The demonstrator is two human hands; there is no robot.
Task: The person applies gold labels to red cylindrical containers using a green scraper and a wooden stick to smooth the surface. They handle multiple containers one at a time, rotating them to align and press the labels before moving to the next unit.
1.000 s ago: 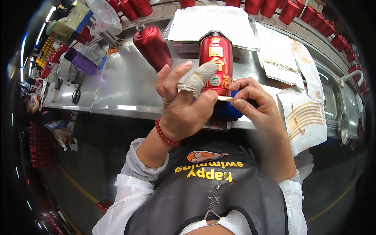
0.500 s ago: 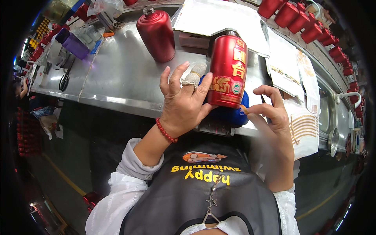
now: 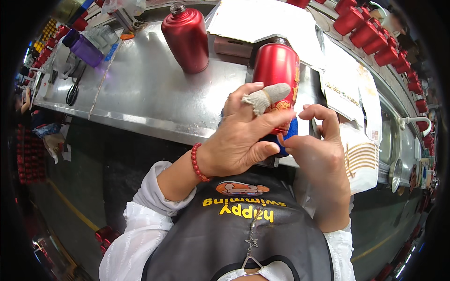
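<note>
A glossy red bottle (image 3: 274, 63) with gold decoration lies in front of me, its base toward me, on a blue cloth (image 3: 293, 129). My left hand (image 3: 239, 133) reaches over the lower part of this bottle with fingers spread. A grey-white knitted finger cover (image 3: 267, 97) sits on one of its fingers, and a red bead bracelet circles the wrist. Beside the bottle's base, my right hand (image 3: 323, 145) pinches a small, thin orange-pink strip (image 3: 281, 139) between thumb and finger. Left-hand fingers partly hide the gold pattern near the base.
A plain red bottle (image 3: 186, 40) stands on the steel table (image 3: 150, 89), left of the decorated one. White sheets (image 3: 262, 21) lie behind. At the right are printed papers (image 3: 344, 91) and a white bag (image 3: 361, 161). A purple bottle (image 3: 84, 49) and black scissors (image 3: 72, 92) are far left.
The decorated bottle has turned, carrying its gold lettering to the right side. My left hand has moved right across the bottle. My right hand, with the strip, has shifted slightly left.
</note>
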